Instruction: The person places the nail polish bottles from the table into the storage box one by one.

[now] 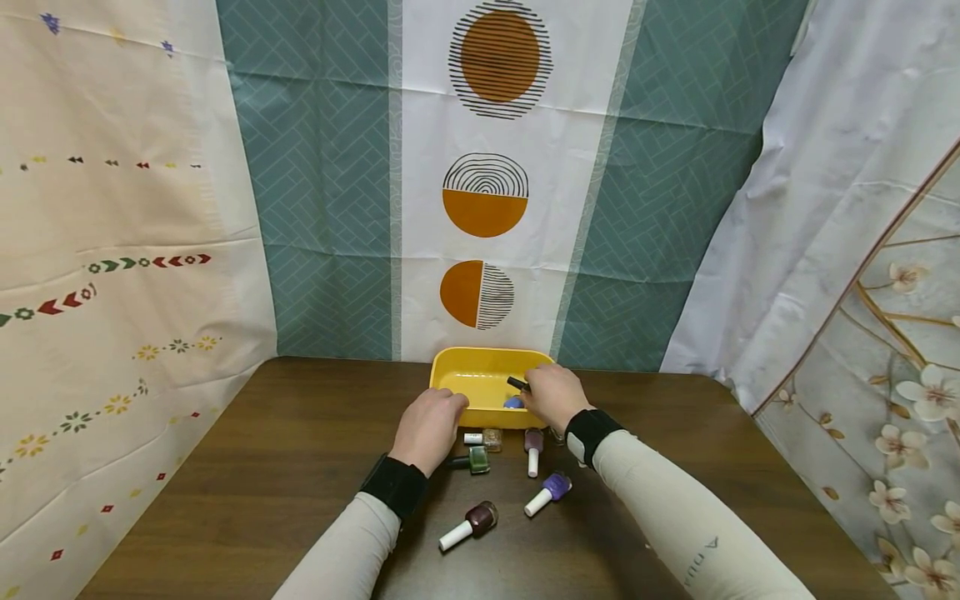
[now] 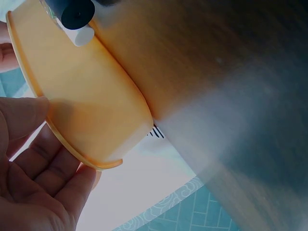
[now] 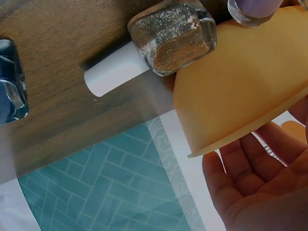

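Note:
A yellow plastic tray [image 1: 491,419] stands at the back of the table. My left hand [image 1: 429,427] grips its near left rim, thumb outside and fingers inside, as the left wrist view shows. Over its right side, my right hand [image 1: 557,397] holds a nail polish bottle whose black cap [image 1: 517,383] sticks out past the fingers; the rest of it is hidden. Just below that cap shows a blue nail polish bottle [image 1: 513,402], partly covered by the hand. In the right wrist view, the right fingers [image 3: 245,161] are beyond the tray's rim.
Several nail polish bottles lie before the tray: gold glitter [image 1: 491,439], green [image 1: 478,460], mauve [image 1: 534,440], purple [image 1: 557,485] and dark maroon [image 1: 482,518]. A silver-and-copper glitter bottle [image 3: 173,41] lies by the tray's right end, a dark blue bottle [image 3: 10,84] farther right. Curtains hang behind.

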`<act>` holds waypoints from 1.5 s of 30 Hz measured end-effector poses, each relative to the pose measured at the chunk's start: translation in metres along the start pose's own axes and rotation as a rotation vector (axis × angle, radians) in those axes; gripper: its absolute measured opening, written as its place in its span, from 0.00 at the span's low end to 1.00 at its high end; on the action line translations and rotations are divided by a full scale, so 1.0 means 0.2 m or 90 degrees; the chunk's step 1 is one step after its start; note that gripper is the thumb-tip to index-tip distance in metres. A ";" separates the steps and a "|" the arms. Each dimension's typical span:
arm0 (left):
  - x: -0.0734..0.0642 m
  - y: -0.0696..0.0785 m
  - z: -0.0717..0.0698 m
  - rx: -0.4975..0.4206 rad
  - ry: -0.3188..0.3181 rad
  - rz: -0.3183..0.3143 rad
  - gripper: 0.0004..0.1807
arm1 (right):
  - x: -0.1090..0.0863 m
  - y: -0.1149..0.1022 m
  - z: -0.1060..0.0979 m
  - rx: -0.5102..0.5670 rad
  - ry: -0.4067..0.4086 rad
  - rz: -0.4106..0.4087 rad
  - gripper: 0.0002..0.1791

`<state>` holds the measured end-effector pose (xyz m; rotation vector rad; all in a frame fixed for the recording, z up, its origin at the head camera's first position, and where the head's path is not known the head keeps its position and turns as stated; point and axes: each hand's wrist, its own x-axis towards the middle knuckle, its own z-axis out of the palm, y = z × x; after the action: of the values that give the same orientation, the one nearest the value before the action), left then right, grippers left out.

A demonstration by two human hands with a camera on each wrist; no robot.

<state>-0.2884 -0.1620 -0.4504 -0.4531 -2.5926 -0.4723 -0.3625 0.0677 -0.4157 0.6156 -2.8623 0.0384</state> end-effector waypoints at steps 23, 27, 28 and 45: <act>-0.01 0.00 0.00 0.015 0.015 0.010 0.03 | 0.03 -0.01 0.00 -0.011 -0.054 0.047 0.18; -0.01 0.00 0.00 0.015 0.018 0.014 0.03 | 0.03 0.00 0.01 -0.032 -0.045 0.046 0.21; -0.01 0.00 0.00 0.014 0.019 0.015 0.03 | 0.03 0.00 0.01 -0.034 -0.045 0.048 0.22; -0.01 0.00 -0.01 0.011 0.027 0.019 0.02 | 0.04 -0.03 0.00 -0.052 -0.105 0.064 0.17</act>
<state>-0.2858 -0.1624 -0.4502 -0.4708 -2.5436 -0.4434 -0.3670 0.0585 -0.4132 0.4787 -3.0344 -0.1176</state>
